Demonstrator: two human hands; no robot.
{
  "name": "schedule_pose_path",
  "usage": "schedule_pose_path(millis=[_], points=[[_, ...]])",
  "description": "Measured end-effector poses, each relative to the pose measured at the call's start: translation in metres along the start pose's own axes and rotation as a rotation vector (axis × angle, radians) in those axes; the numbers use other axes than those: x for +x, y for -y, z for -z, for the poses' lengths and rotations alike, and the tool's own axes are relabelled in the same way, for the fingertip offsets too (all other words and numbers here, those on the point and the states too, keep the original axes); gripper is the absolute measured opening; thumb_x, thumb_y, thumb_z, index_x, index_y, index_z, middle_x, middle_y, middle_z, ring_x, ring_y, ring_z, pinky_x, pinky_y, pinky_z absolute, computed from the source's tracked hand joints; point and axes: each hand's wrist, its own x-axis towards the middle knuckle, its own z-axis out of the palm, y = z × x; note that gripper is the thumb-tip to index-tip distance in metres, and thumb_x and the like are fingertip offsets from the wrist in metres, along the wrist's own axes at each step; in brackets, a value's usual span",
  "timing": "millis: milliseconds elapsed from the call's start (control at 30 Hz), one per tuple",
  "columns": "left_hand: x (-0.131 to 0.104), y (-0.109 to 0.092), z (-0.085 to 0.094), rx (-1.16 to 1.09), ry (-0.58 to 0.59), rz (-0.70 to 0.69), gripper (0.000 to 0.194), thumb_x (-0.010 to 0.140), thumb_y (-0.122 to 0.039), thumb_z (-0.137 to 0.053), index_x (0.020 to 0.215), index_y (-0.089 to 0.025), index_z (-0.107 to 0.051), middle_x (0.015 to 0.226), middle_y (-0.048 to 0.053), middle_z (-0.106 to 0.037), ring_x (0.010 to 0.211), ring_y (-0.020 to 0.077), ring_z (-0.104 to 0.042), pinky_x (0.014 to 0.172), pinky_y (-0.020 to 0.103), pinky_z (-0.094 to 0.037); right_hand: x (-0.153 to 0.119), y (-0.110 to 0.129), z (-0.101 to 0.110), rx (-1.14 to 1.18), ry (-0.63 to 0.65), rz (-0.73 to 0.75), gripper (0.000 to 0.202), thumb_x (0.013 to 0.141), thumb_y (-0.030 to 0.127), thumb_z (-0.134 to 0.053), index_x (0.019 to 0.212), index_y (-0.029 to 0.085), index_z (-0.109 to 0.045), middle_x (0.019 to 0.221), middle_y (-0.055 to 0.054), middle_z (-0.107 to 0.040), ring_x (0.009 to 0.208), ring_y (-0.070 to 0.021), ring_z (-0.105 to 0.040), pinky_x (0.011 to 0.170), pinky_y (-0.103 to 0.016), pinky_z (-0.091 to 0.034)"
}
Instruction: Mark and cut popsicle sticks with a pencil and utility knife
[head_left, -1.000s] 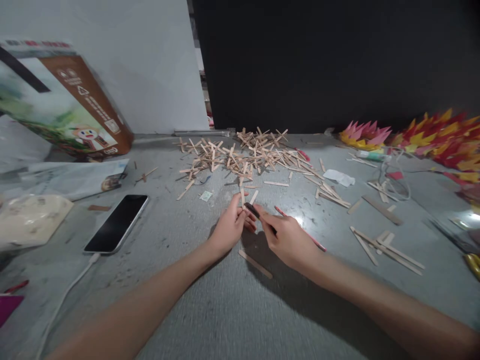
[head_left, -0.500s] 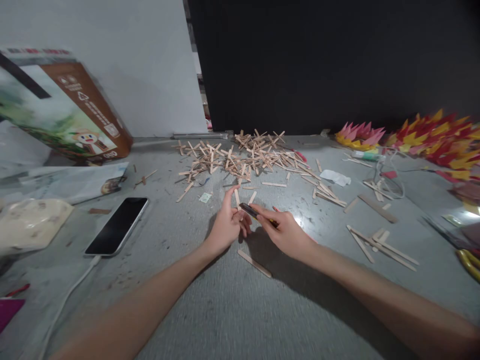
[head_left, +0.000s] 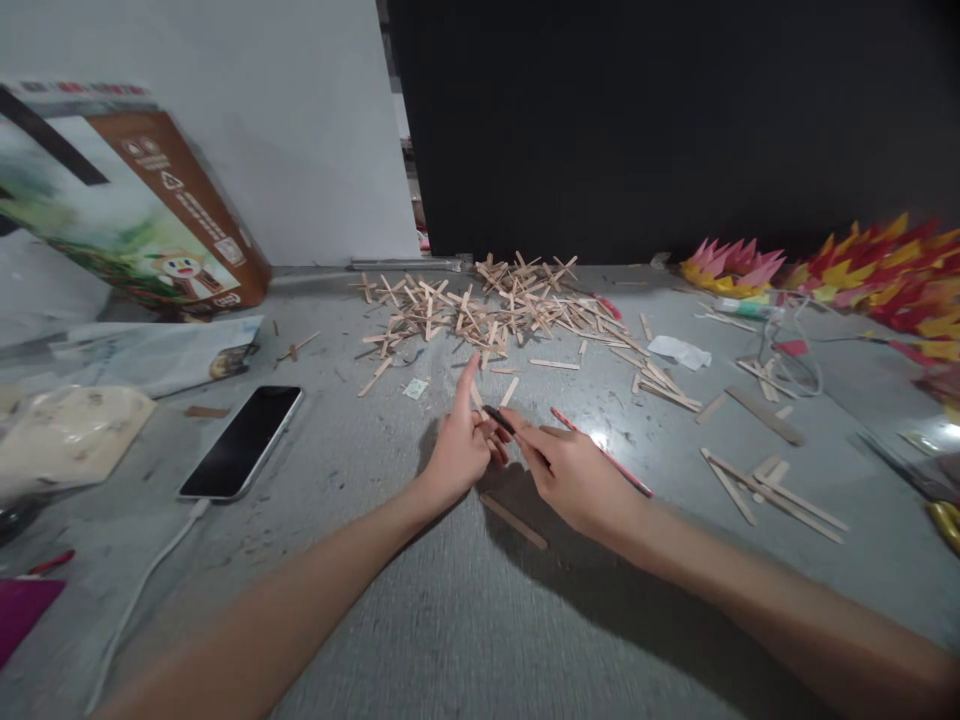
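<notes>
My left hand (head_left: 457, 450) is closed around a wooden craft stick (head_left: 477, 397), its index finger stretched forward along it. In my right hand (head_left: 581, 475) is a dark utility knife (head_left: 499, 418), its front end against the stick by my left fingers. Most of the knife is hidden in my palm, and I cannot make out its blade. A short stick piece (head_left: 509, 391) lies just beyond my fingers. On the table below them rests a loose craft stick (head_left: 514, 521). Beside my right hand is a thin red patterned rod (head_left: 630, 476).
A pile of crossed craft sticks (head_left: 487, 315) spreads along the back. On the left are a phone (head_left: 241, 443) with a cable and a printed bag (head_left: 180, 230). Several sticks (head_left: 776, 495), scissors (head_left: 941, 522) and red-yellow paper petals (head_left: 877, 270) lie on the right.
My right hand has turned over the knife, hiding its yellow part and uncovering the red rod. The knife still meets the stick. The view has shifted slightly.
</notes>
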Motion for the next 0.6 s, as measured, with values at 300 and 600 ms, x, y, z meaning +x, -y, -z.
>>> schedule_pose_path(millis=[300,600], points=[[-0.0030,-0.0014,-0.0029,0.027,-0.017,-0.015,0.085,0.095,-0.022,-0.058,0.166,-0.030,-0.011,0.068,-0.005,-0.065,0.048,0.0135,-0.066,0.047,0.020,-0.050,0.0002,0.0023,0.0036,-0.026,0.018,-0.005,0.052,0.105,0.016,-0.039,0.155,0.017,-0.052,0.109,-0.011,-0.081,0.092,-0.0239,-0.078,0.108,-0.048,-0.051],[-0.0021,0.0034,-0.0030,0.082,-0.027,0.028,0.059,0.096,-0.024,-0.056,0.148,-0.025,-0.030,0.067,-0.005,-0.063,0.047,0.0137,-0.063,0.045,0.022,-0.048,-0.0040,0.0049,0.0012,-0.120,0.010,0.001,0.053,0.105,0.016,-0.038,0.155,0.016,-0.052,0.105,-0.014,-0.081,0.091,-0.0252,-0.078,0.101,-0.046,-0.054]])
